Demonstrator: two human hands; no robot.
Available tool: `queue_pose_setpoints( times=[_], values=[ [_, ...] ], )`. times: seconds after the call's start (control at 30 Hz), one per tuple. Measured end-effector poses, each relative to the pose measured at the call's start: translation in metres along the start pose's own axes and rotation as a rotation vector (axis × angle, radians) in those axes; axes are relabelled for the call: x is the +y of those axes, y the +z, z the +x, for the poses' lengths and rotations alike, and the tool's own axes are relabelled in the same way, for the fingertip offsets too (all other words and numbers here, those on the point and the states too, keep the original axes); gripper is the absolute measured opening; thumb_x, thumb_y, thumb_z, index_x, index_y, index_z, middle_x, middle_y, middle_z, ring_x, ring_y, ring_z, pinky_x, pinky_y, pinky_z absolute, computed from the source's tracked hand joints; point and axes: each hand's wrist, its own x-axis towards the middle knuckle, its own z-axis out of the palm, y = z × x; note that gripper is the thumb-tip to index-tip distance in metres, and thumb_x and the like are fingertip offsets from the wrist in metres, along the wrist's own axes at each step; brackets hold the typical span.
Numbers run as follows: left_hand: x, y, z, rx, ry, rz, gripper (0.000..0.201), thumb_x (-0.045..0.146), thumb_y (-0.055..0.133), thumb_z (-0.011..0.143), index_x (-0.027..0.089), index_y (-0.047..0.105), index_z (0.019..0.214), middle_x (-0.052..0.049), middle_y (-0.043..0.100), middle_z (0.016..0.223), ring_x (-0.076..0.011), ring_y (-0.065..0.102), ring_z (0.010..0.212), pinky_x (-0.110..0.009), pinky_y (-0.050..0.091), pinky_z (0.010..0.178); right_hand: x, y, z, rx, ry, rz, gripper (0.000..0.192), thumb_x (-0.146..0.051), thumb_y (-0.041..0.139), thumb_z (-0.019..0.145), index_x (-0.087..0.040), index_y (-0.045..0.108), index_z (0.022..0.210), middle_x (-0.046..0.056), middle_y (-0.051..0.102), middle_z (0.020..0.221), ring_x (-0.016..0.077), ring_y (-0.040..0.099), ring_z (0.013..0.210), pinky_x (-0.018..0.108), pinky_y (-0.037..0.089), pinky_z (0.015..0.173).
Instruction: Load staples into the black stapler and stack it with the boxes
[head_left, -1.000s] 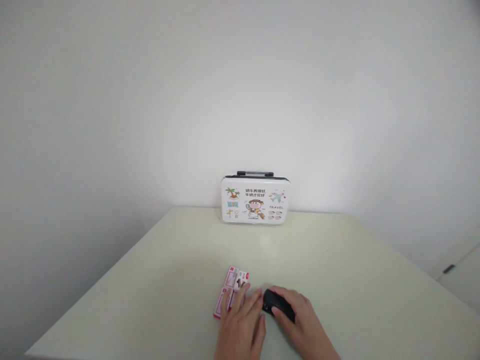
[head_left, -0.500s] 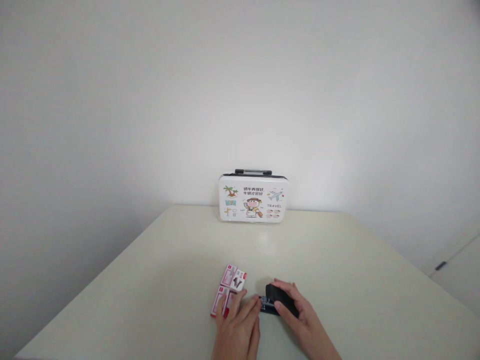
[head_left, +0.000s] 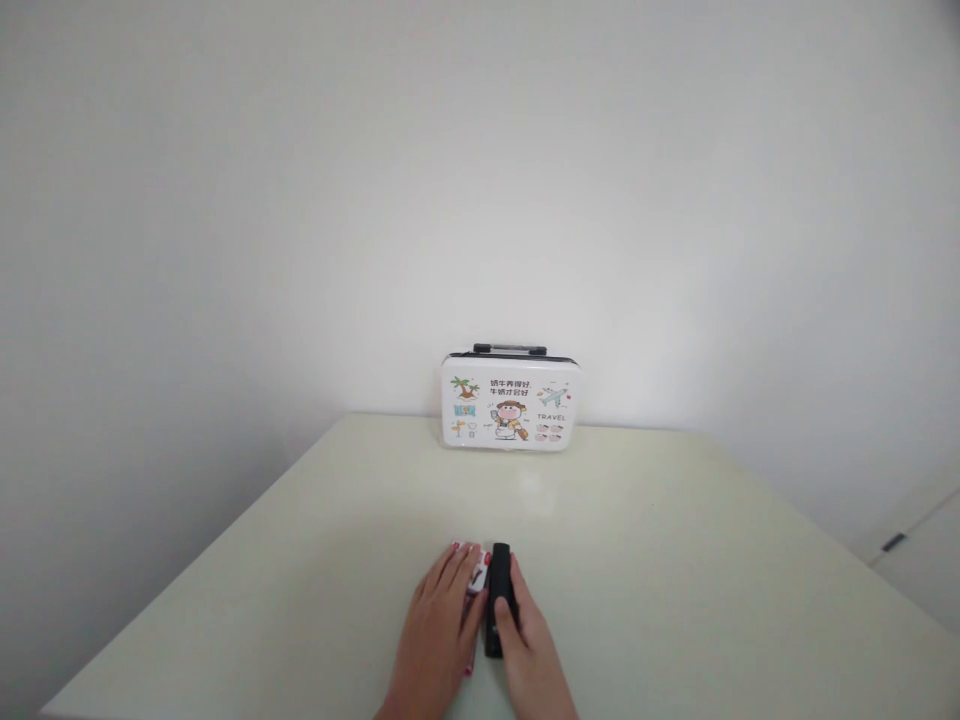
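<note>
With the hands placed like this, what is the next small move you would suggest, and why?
Probably lift the left hand off the small red-and-white boxes. It lies flat over them and hides most of them, while the right hand already rests on the black stapler lying beside them on the table.
</note>
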Motion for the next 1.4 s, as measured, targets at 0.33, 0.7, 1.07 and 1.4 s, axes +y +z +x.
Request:
queue_pose_setpoints(
  times=[0.33,0.7,1.07,1.4],
  values=[
    [-0.159,-0.062,-0.036,0.118,0.094,0.33,0.044,0.028,0.041,0.1,0.025,0.054,0.141,-0.009,0.053,0.151,-0.0271,0.046,0.141,-0.047,0.046,0.111,-0.038,0.171,0.004,-0.119,-0.04,0.112,0.059,-0.035,0.047,0.101,-0.013,0.039,0.155,0.01,0.041,0.16,0.0245,0.036,0.149,0.048,0.027,0.125],
    [-0.18,-0.076,-0.036,0.188,-0.032,0.269,0.043,0.037,0.039,0.1,0.027,0.058,0.138,-0.005,0.063,0.14,-0.0259,0.055,0.13,-0.045,0.048,0.109,-0.037,0.213,0.003,-0.084,-0.099,0.017,0.058,-0.026,0.044,0.1,-0.014,0.036,0.156,0.011,0.038,0.162,0.0245,0.034,0.15,0.049,0.027,0.125],
    [-0.177,-0.073,-0.031,0.105,-0.19,0.188,0.048,0.045,0.046,0.1,0.032,0.054,0.145,-0.002,0.059,0.146,-0.0257,0.051,0.136,-0.047,0.043,0.114,-0.051,0.093,0.026,-0.126,-0.219,-0.329,0.052,-0.018,0.049,0.091,-0.017,0.059,0.142,0.012,0.07,0.13,0.0292,0.066,0.119,0.043,0.05,0.106],
    [-0.182,-0.085,-0.017,0.167,-0.205,0.211,0.045,0.05,0.052,0.096,0.031,0.064,0.134,-0.003,0.064,0.14,-0.0264,0.056,0.129,-0.045,0.044,0.111,-0.041,-0.013,0.018,-0.068,-0.219,-0.382,0.051,-0.016,0.05,0.085,-0.024,0.065,0.133,0.007,0.07,0.129,0.0257,0.066,0.118,0.04,0.048,0.107]
  ],
)
